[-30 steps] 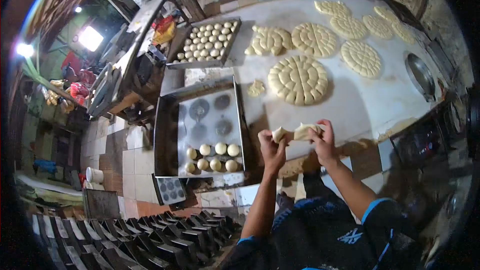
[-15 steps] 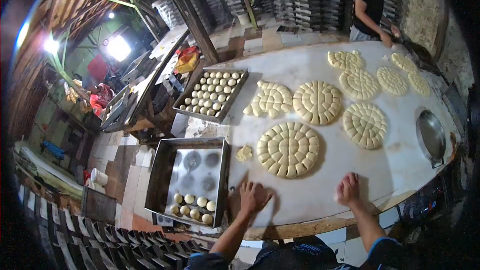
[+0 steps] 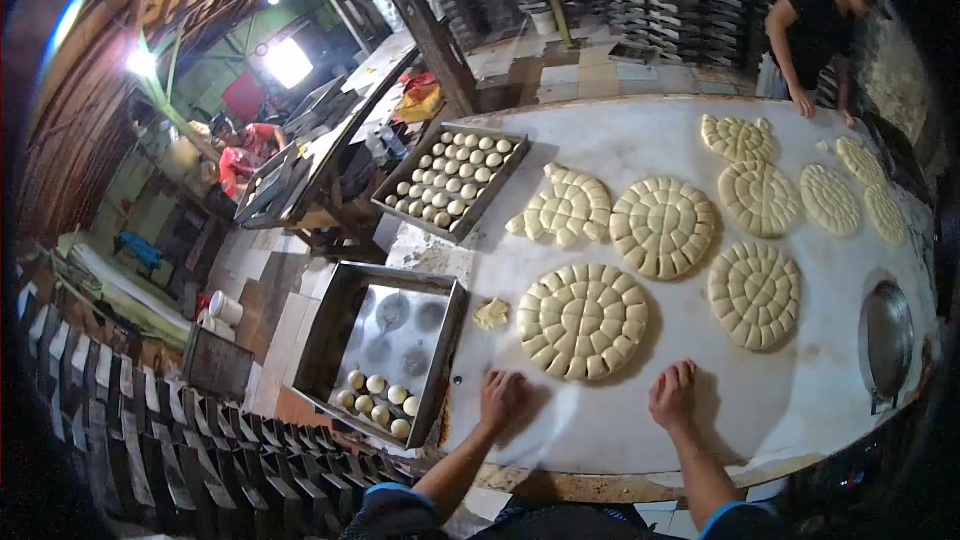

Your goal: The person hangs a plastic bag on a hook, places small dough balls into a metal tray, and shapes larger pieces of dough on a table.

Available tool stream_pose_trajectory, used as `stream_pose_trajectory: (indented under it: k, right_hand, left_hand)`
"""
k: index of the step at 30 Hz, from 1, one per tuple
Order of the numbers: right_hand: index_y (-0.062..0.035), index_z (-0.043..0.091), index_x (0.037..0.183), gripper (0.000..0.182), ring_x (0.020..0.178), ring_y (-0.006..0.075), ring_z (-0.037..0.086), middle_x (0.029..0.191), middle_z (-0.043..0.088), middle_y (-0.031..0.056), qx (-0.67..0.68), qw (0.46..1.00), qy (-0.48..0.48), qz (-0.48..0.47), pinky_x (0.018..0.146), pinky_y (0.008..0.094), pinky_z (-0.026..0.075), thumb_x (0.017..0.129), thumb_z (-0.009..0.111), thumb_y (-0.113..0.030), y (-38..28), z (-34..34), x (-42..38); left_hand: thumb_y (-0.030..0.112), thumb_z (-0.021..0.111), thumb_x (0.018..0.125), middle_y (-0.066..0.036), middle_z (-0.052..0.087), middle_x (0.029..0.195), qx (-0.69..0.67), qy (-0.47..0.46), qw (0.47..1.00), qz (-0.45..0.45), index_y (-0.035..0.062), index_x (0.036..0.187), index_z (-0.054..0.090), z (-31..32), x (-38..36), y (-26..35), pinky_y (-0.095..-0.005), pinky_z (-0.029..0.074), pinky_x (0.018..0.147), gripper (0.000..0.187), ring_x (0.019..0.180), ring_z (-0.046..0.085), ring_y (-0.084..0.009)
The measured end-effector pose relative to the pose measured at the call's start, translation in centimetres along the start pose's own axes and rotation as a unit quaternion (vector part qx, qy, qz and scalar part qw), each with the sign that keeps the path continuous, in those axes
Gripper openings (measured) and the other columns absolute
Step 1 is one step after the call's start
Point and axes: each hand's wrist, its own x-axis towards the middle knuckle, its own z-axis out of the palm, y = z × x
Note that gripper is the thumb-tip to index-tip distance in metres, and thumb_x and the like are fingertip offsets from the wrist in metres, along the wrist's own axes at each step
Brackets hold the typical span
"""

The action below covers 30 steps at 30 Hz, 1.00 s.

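Pressing both palms flat, my left hand [image 3: 503,399] and right hand [image 3: 674,395] cover dough on the table [image 3: 800,410] at lower centre, beside a tray [image 3: 345,315] holding eight dough balls [image 3: 378,398].

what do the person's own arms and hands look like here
Both hands are bare, with no gloves, rings or watch visible: left hand, right hand. The forearms are bare too. Dark short sleeves with a bright blue hem band show at the bottom edge of the picture.
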Motion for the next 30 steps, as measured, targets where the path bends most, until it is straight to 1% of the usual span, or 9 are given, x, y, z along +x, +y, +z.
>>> stream_pose_trajectory:
  k: [8,9,12,18,20,22,25,26,30]
  right_hand:
    - [0.0014,0.053,0.082,0.016,0.098,0.0466,0.049,0.092,0.052,0.0222,0.035,0.987,-0.135,-0.085,0.099,0.0601,0.034,0.075,0.058,-0.012,2.1,-0.7,-7.8]
    - [0.002,0.053,0.084,0.02,0.1,0.0476,0.048,0.094,0.052,0.023,-0.036,0.991,-0.118,-0.057,0.099,0.0602,0.034,0.074,0.059,-0.013,2.9,-2.0,-6.9]
    - [0.0017,0.05,0.083,0.006,0.099,0.0476,0.047,0.094,0.051,0.0237,-0.092,0.995,-0.019,0.016,0.091,0.0572,0.037,0.08,0.052,-0.003,4.4,-0.3,-1.4]
    - [-0.0012,0.052,0.09,0.006,0.09,0.0382,0.05,0.092,0.053,0.0176,-0.015,0.982,0.064,0.179,0.08,0.0495,0.04,0.084,0.055,-0.004,-1.5,5.8,0.0]
    - [-0.0025,0.055,0.091,0.006,0.097,0.0354,0.052,0.098,0.056,0.0172,-0.056,0.995,-0.027,0.079,0.084,0.0453,0.042,0.085,0.056,-0.002,-4.3,4.0,-2.3]
    - [-0.0023,0.06,0.091,0.007,0.096,0.033,0.057,0.1,0.06,0.0172,-0.067,0.997,-0.009,0.026,0.087,0.041,0.045,0.085,0.059,-0.004,0.5,3.5,-5.8]
    - [0.0002,0.063,0.088,0.022,0.077,0.0257,0.062,0.083,0.065,0.0153,-0.093,0.93,-0.17,0.313,0.07,0.0366,0.05,0.089,0.055,-0.02,3.6,-2.1,-5.0]
    - [-0.003,0.066,0.087,0.025,0.073,0.0221,0.062,0.082,0.063,0.0101,0.1,0.822,-0.131,0.546,0.064,0.0333,0.052,0.09,0.051,-0.023,-0.2,-3.0,-3.1]
    - [-0.0021,0.066,0.099,0.022,0.087,0.0162,0.061,0.096,0.062,0.0072,0.236,0.886,-0.126,0.379,0.065,0.0328,0.057,0.09,0.051,-0.016,-11.6,4.5,0.1]
  left_hand:
    - [0.015,0.064,0.08,-0.01,0.06,0.095,-0.18,-0.111,0.97,0.119,0.0086,0.09,0.061,-0.9,-8.9,0.6,-0.041,0.045,0.087,0.013,0.097,0.056,-0.0297]
    - [0.015,0.064,0.08,-0.01,0.06,0.094,-0.234,-0.168,0.957,-0.044,0.0089,0.09,0.061,-3.1,-8.2,-0.9,-0.0418,0.045,0.086,0.012,0.096,0.056,-0.0293]
    - [0.014,0.063,0.08,-0.009,0.059,0.088,0.0,-0.039,0.999,0.033,0.0099,0.086,0.061,-3.4,-2.4,-2.9,-0.0417,0.046,0.084,0.008,0.089,0.056,-0.0286]
    - [0.012,0.064,0.075,-0.013,0.06,0.095,-0.227,-0.098,0.964,-0.095,0.0063,0.096,0.06,2.2,-1.1,2.0,-0.0441,0.046,0.084,0.022,0.094,0.054,-0.0343]
    - [0.009,0.064,0.074,-0.016,0.059,0.102,-0.251,-0.059,0.966,0.032,0.004,0.106,0.058,6.0,-7.7,1.2,-0.0439,0.046,0.089,0.033,0.098,0.055,-0.0357]
    - [0.007,0.064,0.073,-0.018,0.058,0.106,-0.246,-0.095,0.964,0.039,0.0029,0.11,0.056,0.8,-10.7,-0.4,-0.0441,0.045,0.091,0.038,0.101,0.054,-0.0367]
    - [0.006,0.058,0.079,-0.019,0.057,0.112,-0.271,-0.185,0.944,-0.037,0.0022,0.118,0.055,-10.9,-10.9,-4.4,-0.0425,0.045,0.095,0.04,0.106,0.054,-0.0369]
    - [0.007,0.053,0.086,-0.019,0.058,0.114,-0.294,-0.224,0.921,-0.125,0.0026,0.123,0.055,-15.0,-9.8,-6.5,-0.0408,0.044,0.096,0.038,0.11,0.054,-0.0363]
    - [0.002,0.072,0.07,-0.021,0.06,0.111,-0.112,-0.037,0.967,-0.226,0.0036,0.12,0.058,-28.7,-7.4,-20.5,-0.0405,0.047,0.09,0.052,0.105,0.058,-0.0377]
